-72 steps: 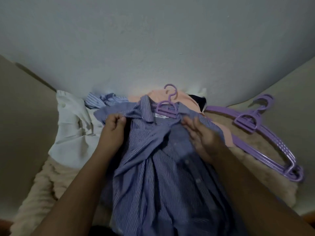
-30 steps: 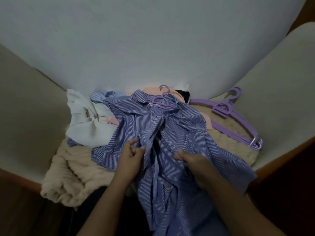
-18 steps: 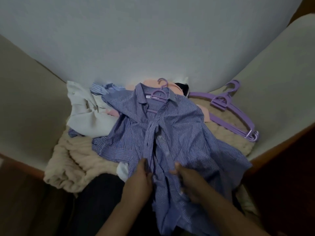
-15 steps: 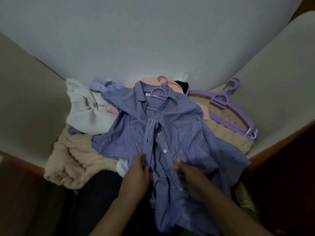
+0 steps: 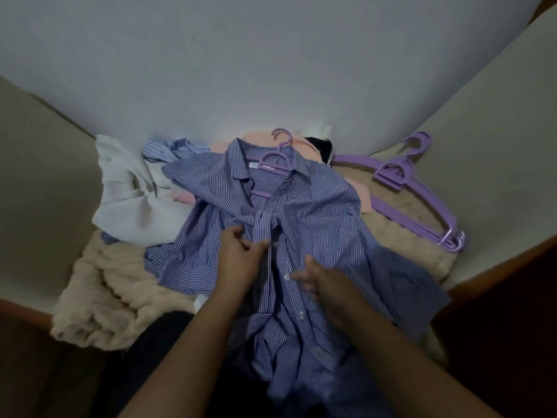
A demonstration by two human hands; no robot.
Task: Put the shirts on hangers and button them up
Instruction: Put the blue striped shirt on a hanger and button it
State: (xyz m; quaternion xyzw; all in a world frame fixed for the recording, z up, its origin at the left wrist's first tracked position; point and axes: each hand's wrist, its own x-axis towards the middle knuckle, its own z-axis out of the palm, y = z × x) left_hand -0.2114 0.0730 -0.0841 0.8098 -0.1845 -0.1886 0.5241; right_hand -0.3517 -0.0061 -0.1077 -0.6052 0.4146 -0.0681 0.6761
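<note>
The blue striped shirt (image 5: 304, 224) lies spread under both hands, its purple hanger (image 5: 275, 164) beyond them at the collar. The left hand (image 5: 241, 257) pinches the placket edge; the right hand (image 5: 319, 282), fingers loosely curled, steadies the button side, apparently for buttoning.

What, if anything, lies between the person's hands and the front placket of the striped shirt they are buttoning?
Nothing visible does. The left hand already pinches the placket of the blue striped shirt, and the right hand rests on the fabric beside a button.
</note>
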